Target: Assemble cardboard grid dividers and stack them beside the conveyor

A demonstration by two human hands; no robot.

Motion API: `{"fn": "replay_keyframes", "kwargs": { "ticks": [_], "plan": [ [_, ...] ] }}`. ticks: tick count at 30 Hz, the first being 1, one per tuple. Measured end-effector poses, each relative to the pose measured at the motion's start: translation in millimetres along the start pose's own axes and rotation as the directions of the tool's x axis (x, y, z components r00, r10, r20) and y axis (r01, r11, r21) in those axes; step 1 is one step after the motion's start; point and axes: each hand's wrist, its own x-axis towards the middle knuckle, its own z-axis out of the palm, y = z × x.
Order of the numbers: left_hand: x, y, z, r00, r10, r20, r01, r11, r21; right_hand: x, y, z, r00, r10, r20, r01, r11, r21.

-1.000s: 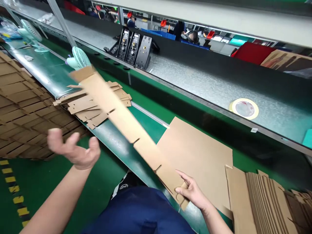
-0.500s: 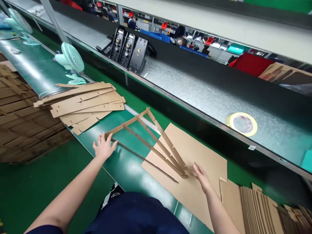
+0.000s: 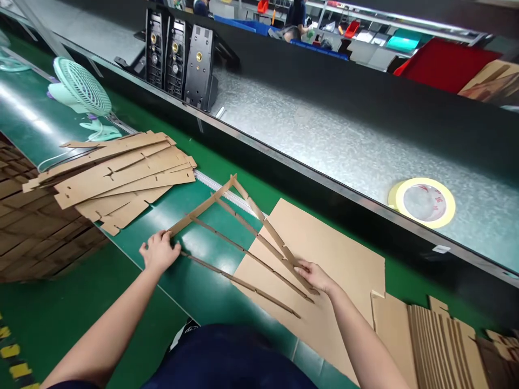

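A partly slotted cardboard divider (image 3: 251, 251) lies in front of me, with one cross strip joined to several long strips that fan out and converge toward the right. My left hand (image 3: 159, 253) is closed at the near end of the cross strip, thumb and fingers about its corner. On the right, my right hand (image 3: 316, 276) pinches the farthest long strip near its free end. The right-hand ends of the strips lie over a flat cardboard sheet (image 3: 344, 259) on the green table (image 3: 203, 286).
Loose notched cardboard strips (image 3: 121, 173) are piled at the left, near a mint-green fan (image 3: 81, 89). More cardboard pieces (image 3: 438, 340) stand stacked at the right. On the metal shelf beyond are a tape roll (image 3: 424, 202) and black device housings (image 3: 178, 62).
My right hand has moved left and taken hold of the far strip. The long strips' free ends have spread apart. My left hand has closed on the divider's corner, and the view has shifted.
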Motion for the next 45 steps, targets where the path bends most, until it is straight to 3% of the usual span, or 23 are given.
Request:
{"fn": "replay_keyframes", "kwargs": {
  "ticks": [5,7,9,12,15,16,17,20,21,23,27,30,35,37,40,42,45],
  "plan": [
    [-40.6,-20.2,1.8,0.996,-0.066,-0.054,0.065,0.998,-0.013,12.3,-4.3,-23.2,0.998,0.043,-0.053,-0.055,0.964,-0.261],
    [-50.6,-24.2,1.7,0.995,-0.076,-0.061,0.075,0.997,-0.018,20.5,-14.1,-35.4,0.994,0.045,-0.103,-0.088,0.881,-0.464],
    [-56.0,-25.6,0.5,0.995,-0.079,-0.055,0.078,0.997,-0.018,29.5,-26.0,-45.6,0.974,0.041,-0.224,-0.176,0.760,-0.625],
    [-58.5,-24.2,-2.8,0.996,-0.084,-0.041,0.083,0.996,-0.016,38.1,-39.9,-51.2,0.883,-0.040,-0.467,-0.327,0.661,-0.675],
    [-59.1,-22.3,-5.6,0.995,-0.090,-0.032,0.090,0.996,-0.007,34.7,-43.4,-39.9,0.748,-0.229,-0.622,-0.339,0.674,-0.656],
    [-59.3,-22.2,-6.0,0.995,-0.090,-0.032,0.090,0.996,-0.004,31.0,-42.5,-32.6,0.736,-0.283,-0.614,-0.290,0.689,-0.665],
    [-59.4,-22.4,-6.1,0.995,-0.089,-0.034,0.089,0.996,-0.003,26.7,-41.0,-24.2,0.754,-0.324,-0.572,-0.218,0.698,-0.682],
    [-59.6,-24.7,-5.2,0.996,-0.076,-0.038,0.076,0.997,-0.005,15.1,-34.2,-0.3,0.888,-0.349,-0.299,0.017,0.675,-0.738],
    [-59.4,-25.7,-4.8,0.997,-0.073,-0.034,0.073,0.997,-0.004,13.3,-31.8,4.8,0.920,-0.316,-0.231,0.041,0.665,-0.746],
    [-59.1,-27.8,-3.9,0.997,-0.073,-0.020,0.073,0.997,0.001,13.7,-27.6,8.1,0.947,-0.222,-0.232,-0.028,0.662,-0.749],
    [-59.2,-29.7,-1.8,0.997,-0.076,-0.008,0.076,0.997,0.009,21.9,-22.0,-2.8,0.920,-0.110,-0.377,-0.204,0.685,-0.699],
    [-60.0,-29.2,-0.1,0.997,-0.080,-0.025,0.080,0.997,0.003,22.0,-19.5,-5.5,0.925,-0.095,-0.369,-0.207,0.690,-0.694],
    [-59.8,-29.5,0.6,0.997,-0.073,-0.033,0.073,0.997,-0.008,6.8,-18.9,8.4,0.939,-0.070,-0.336,-0.198,0.689,-0.697],
    [-59.3,-31.0,0.6,0.997,-0.074,-0.017,0.074,0.997,-0.009,-1.7,-21.3,13.7,0.908,-0.118,-0.401,-0.214,0.694,-0.688],
    [-59.0,-33.5,1.3,0.998,-0.068,-0.013,0.068,0.998,-0.010,-18.4,-25.7,24.4,0.793,-0.308,-0.526,-0.154,0.734,-0.662],
    [-59.3,-34.5,1.8,0.998,-0.060,-0.017,0.060,0.998,-0.013,-32.7,-26.5,38.3,0.784,-0.398,-0.476,-0.025,0.746,-0.666],
    [-59.9,-34.6,1.7,0.998,-0.053,-0.025,0.053,0.998,-0.022,-57.7,-23.3,70.3,0.890,-0.421,-0.175,0.220,0.734,-0.642]
  ]
}}
